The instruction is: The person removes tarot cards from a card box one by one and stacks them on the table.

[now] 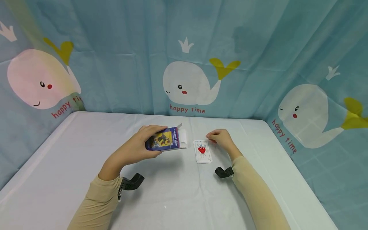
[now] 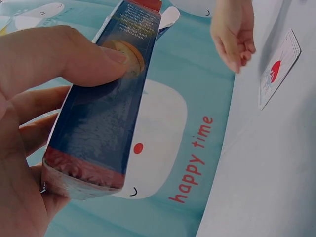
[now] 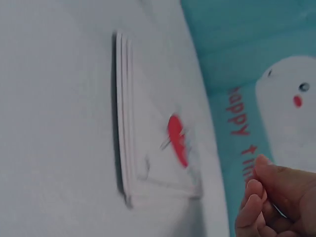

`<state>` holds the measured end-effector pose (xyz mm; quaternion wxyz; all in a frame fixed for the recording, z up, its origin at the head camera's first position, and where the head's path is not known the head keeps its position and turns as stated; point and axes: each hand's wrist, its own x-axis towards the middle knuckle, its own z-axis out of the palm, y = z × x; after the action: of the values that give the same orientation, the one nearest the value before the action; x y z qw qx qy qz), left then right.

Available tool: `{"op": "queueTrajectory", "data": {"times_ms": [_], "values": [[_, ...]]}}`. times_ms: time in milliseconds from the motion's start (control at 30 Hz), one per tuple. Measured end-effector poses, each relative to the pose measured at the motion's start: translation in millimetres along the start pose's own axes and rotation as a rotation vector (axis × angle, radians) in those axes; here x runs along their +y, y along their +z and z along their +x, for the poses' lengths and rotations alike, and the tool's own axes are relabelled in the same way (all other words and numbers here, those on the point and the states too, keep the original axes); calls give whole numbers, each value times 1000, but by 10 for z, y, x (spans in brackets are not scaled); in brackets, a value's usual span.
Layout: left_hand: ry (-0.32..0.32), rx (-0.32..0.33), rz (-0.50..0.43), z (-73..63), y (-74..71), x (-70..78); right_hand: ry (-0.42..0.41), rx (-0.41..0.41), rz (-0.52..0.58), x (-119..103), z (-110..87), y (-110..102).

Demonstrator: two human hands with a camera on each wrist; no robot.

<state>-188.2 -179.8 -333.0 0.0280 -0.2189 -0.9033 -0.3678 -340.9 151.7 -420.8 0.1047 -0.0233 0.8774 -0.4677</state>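
My left hand [image 1: 137, 147] grips a blue and purple tarot card box [image 1: 165, 139] above the table. Its thumb lies across the box's narrow side in the left wrist view. The end flap stands open towards the right, and the inside is hidden. A small stack of tarot cards [image 1: 202, 151] lies face up on the table, the top card showing a red heart pierced by swords. My right hand [image 1: 220, 139] hovers just beyond the stack, apart from it. In the right wrist view its fingers [image 3: 254, 200] are curled with the thumb against the index finger, and nothing shows between them.
A white cloth [image 1: 172, 198] covers the table. Behind it hangs a blue curtain [image 1: 123, 70] printed with whales and red lettering. Black wrist cameras [image 1: 132, 182] are strapped to both forearms, under the hands.
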Motion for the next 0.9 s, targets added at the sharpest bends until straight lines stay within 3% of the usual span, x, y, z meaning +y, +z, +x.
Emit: {"op": "queueTrajectory", "data": {"times_ms": [333, 900], "values": [[-12, -5, 3, -7, 26, 16, -36, -8, 237, -258, -378, 40], [-15, -3, 5, 13, 38, 20, -160, 6, 297, -507, -845, 56]]}}
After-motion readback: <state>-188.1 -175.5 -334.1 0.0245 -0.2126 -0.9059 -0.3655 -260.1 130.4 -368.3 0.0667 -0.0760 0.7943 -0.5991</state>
